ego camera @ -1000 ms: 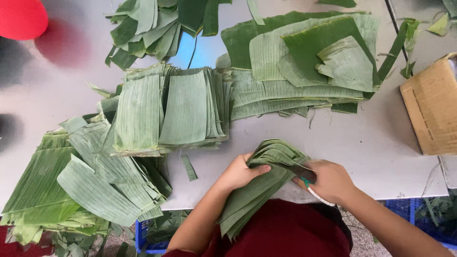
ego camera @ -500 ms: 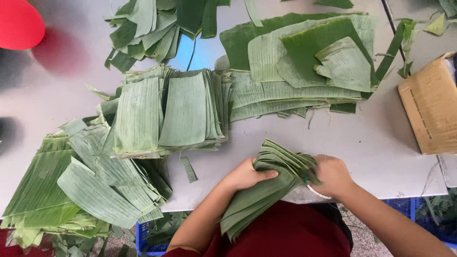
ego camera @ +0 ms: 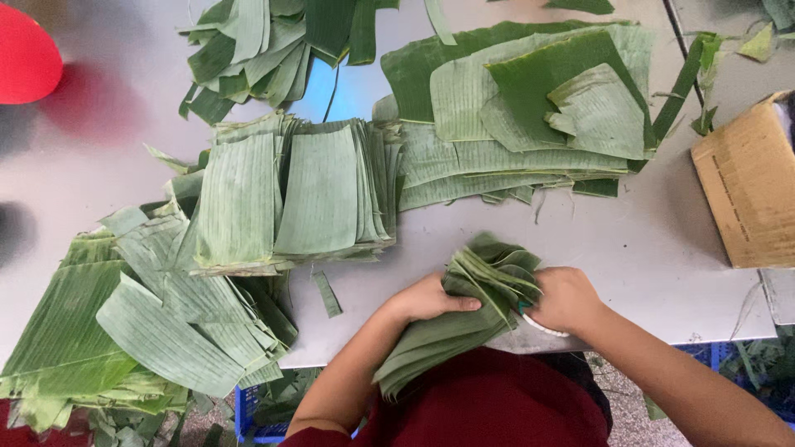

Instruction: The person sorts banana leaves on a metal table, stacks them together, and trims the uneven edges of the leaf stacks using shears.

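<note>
Both hands, left hand (ego camera: pixel 426 300) and right hand (ego camera: pixel 565 300), gripped a folded leaf bundle (ego camera: pixel 464 319) at the grey counter's (ego camera: pixel 646 273) near edge.

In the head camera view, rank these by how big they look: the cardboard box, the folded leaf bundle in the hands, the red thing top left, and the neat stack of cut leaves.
1. neat stack of cut leaves
2. folded leaf bundle
3. cardboard box, cropped by the frame, so unsure against the bundle
4. red thing, also cropped

Your left hand (ego camera: pixel 431 300) lay palm down with fingers curled closed, its forearm running back toward your body. Your right hand (ego camera: pixel 566 300) was clenched close beside it, knuckles up, forearm angled out right.
</note>
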